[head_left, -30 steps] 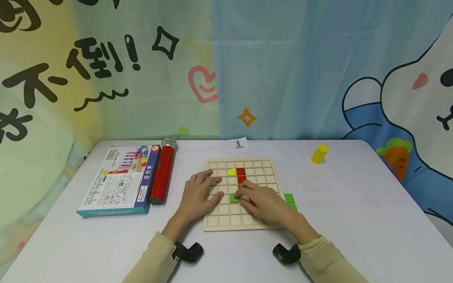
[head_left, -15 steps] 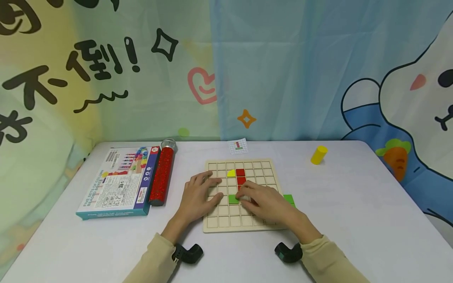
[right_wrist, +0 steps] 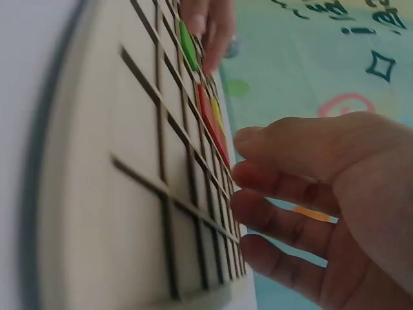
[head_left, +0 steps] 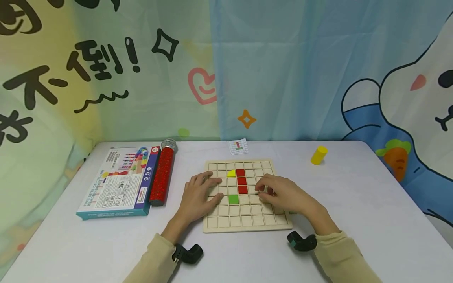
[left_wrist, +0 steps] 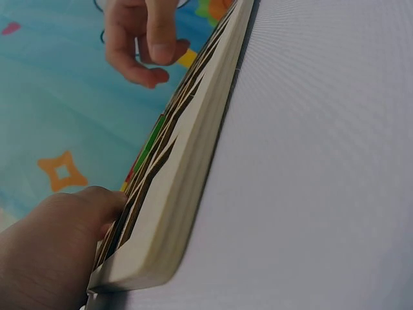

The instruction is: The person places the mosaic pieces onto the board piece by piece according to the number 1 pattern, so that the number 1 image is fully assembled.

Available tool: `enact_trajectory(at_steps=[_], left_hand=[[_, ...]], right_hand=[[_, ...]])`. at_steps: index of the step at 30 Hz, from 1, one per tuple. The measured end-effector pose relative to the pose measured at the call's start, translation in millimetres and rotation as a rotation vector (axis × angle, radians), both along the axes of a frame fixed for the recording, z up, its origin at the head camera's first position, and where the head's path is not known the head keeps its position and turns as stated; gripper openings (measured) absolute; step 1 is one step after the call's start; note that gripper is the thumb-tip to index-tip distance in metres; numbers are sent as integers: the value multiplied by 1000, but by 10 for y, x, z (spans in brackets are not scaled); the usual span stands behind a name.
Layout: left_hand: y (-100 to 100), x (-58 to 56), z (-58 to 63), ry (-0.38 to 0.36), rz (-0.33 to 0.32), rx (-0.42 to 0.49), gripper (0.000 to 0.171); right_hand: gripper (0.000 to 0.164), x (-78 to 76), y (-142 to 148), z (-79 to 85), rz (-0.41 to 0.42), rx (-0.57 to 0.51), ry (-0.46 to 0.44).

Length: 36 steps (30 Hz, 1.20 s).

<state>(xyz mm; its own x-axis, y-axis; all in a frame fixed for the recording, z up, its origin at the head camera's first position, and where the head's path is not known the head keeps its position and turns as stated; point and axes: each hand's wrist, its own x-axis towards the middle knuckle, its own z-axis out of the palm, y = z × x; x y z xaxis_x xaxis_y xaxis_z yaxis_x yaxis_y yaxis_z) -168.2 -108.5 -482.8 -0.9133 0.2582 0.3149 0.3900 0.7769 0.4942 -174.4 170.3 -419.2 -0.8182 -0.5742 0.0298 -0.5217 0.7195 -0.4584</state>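
Note:
A wooden grid board (head_left: 247, 222) lies on the table. My left hand (head_left: 199, 196) rests along its left edge with fingers spread. Over the right part of the grid is my right hand (head_left: 283, 192), its fingers loosely bent; in the right wrist view that hand (right_wrist: 368, 174) has nothing between thumb and fingers. Three red squares (head_left: 242, 181) form a column on the board. One green square (head_left: 233, 199) sits below and left of them, and a small yellow piece (head_left: 231, 173) is beside the top red one. The right arm mostly hides the green pieces off the board's right edge.
Behind the board lies a small card (head_left: 238, 146) with a printed grid pattern. A flat box (head_left: 116, 181) and a red microphone (head_left: 162, 175) lie at the left. Toward the back right stands a yellow cylinder (head_left: 319, 155). A printed curtain (head_left: 276, 78) hangs behind the table.
My right hand has let go of the green square and moved right, uncovering the lowest red square. The green square stays in its grid cell. My left hand has not moved.

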Motion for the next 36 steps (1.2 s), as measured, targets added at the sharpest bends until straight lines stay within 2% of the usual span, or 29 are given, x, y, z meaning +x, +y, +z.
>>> enact_trajectory(at_steps=[15, 20, 28, 36], left_hand=[[-1, -1, -1, -12, 2, 3, 38], [0, -2, -4, -12, 3, -1, 38], [-1, -7, -9, -6, 7, -11, 38], [0, -7, -16, -7, 3, -7, 38]], right_hand=[[16, -113, 414, 100, -3, -24, -148], [18, -130, 531, 110, -44, 14, -203], [25, -132, 641, 113, -102, 70, -347], [18, -141, 639, 68, -101, 78, -363]])
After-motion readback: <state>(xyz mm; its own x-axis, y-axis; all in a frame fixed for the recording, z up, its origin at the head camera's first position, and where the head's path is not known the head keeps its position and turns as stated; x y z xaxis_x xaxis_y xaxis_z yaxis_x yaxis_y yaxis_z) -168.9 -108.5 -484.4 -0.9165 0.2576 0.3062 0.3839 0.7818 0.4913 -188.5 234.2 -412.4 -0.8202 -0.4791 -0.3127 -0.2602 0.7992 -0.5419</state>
